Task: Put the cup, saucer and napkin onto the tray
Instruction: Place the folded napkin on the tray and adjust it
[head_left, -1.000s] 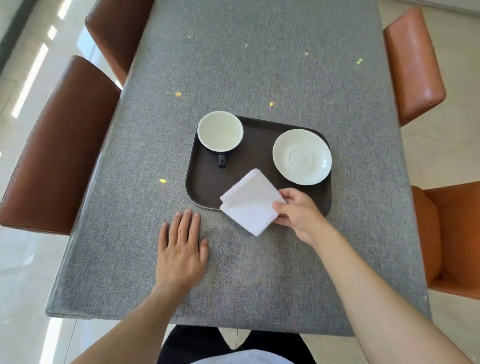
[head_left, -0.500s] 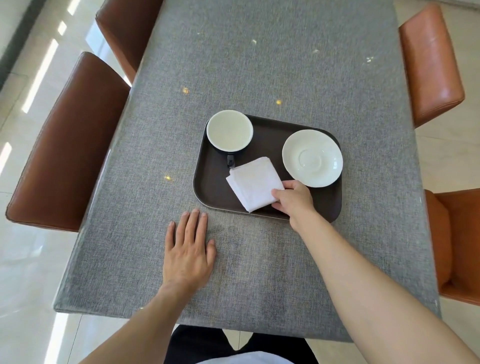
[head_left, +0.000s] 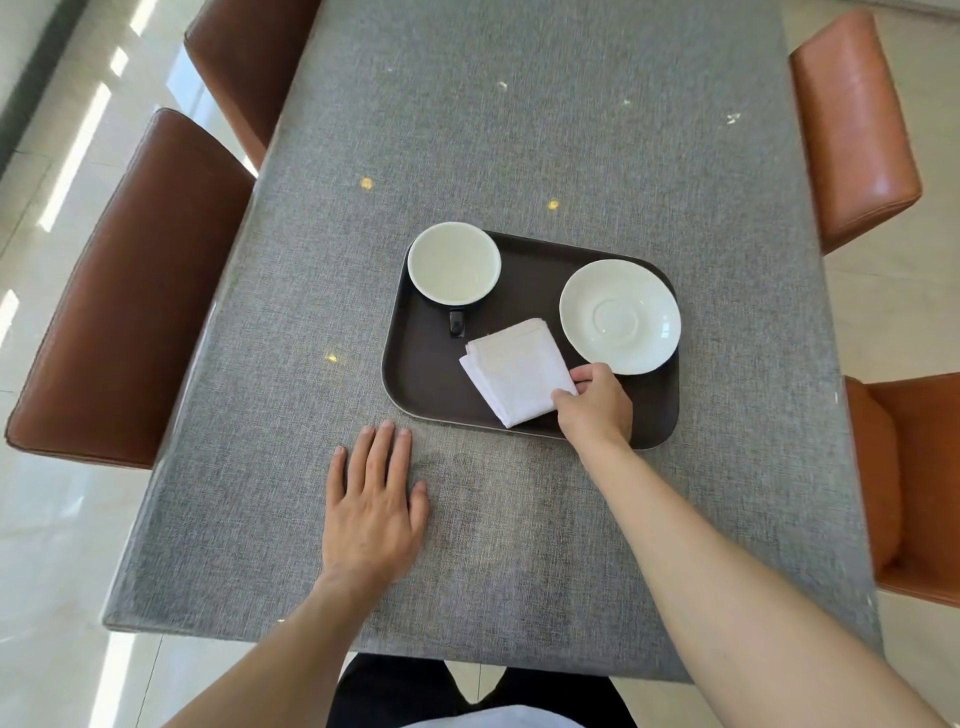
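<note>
Napkin, cup and saucer all on the tray, our right hand on the napkin.

Nearest us, our left hand (head_left: 371, 512) lies flat and open on the grey tablecloth (head_left: 519, 545), holding nothing, its fingertips just short of the tray's near rim. Our right hand (head_left: 595, 408) reaches over that rim of the dark brown tray (head_left: 421, 379), thumb and fingers pinching the folded white napkin (head_left: 514, 369) by its right corner. The napkin lies inside the rim. Beyond it, the black-handled cup (head_left: 453, 262) fills the far-left corner; the saucer (head_left: 620, 316) sits far right. Bare cloth stretches beyond, with brown chairs (head_left: 130, 312) along both table edges.
</note>
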